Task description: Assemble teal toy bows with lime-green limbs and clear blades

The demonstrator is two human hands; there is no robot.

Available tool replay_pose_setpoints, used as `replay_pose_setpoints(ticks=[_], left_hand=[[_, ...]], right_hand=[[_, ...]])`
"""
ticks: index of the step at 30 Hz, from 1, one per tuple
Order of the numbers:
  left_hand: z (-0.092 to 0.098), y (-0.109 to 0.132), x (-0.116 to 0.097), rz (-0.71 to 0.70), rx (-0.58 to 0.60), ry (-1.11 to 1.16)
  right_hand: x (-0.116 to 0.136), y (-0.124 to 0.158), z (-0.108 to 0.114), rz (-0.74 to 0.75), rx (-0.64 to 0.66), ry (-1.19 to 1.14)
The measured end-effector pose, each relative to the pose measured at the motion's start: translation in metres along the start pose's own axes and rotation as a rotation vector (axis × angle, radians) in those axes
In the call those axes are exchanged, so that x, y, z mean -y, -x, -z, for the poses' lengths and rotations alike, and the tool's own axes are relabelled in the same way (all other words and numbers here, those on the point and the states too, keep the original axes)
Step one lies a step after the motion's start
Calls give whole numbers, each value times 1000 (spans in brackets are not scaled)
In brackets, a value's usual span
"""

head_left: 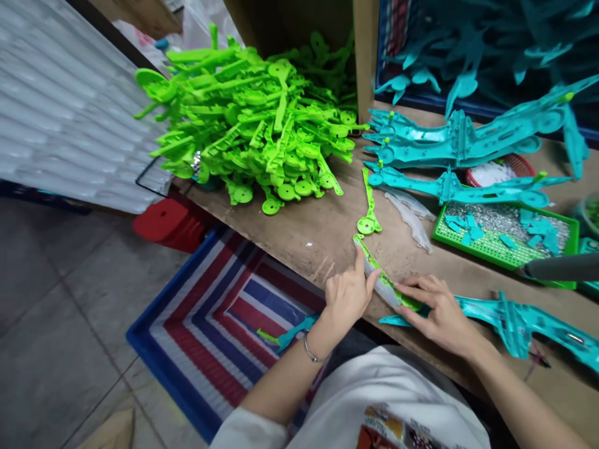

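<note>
On the wooden table in front of me lies a long lime-green plastic part point(374, 264) with a translucent whitish plastic strip point(386, 293) along it. My left hand point(347, 292) has its index finger at the far end and its thumb against the strip, the other fingers curled. At the near, rounded end, my right hand point(435, 307) pinches the part between thumb and fingers, partly hiding it. Just beyond lies a second green part point(368, 218) with a round end. A teal plastic body half point(510, 318) rests by my right wrist.
A tall heap of green parts point(262, 125) stands at the back left. Joined teal pieces point(444, 146), loose translucent strips point(414, 218), a green basket point(486, 249) of small metal and teal bits, and a red basket point(521, 163) lie to the right. Below the edge is a striped-lined crate point(187, 368).
</note>
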State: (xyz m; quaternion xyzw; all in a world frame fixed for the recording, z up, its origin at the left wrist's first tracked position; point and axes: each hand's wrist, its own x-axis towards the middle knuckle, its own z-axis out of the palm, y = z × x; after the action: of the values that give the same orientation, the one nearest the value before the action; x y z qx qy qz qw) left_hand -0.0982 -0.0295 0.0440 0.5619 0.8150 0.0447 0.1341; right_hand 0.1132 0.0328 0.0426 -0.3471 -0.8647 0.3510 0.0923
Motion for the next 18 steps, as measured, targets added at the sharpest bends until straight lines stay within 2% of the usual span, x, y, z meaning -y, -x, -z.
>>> replay_pose_setpoints(ticks=[2,6,11,13,15,18], left_hand=[[0,-2,0,-17,-17,-39],[10,-18,2,-69,-68,53],[20,-75,-1,-203,-291,62],[19,-100,-3,-234,-265,80],[18,-114,-2,-234,-224,130],[23,-106,-3,-221,-223,324]], right_hand=[[2,-1,-1,-8,-2,27],[5,-2,-2,-27,-22,29],[8,-1,-1,-47,-38,1],[8,0,4,-35,-29,-46],[8,-3,14,-39,-32,-139],[11,-16,31,-162,-181,-402]])
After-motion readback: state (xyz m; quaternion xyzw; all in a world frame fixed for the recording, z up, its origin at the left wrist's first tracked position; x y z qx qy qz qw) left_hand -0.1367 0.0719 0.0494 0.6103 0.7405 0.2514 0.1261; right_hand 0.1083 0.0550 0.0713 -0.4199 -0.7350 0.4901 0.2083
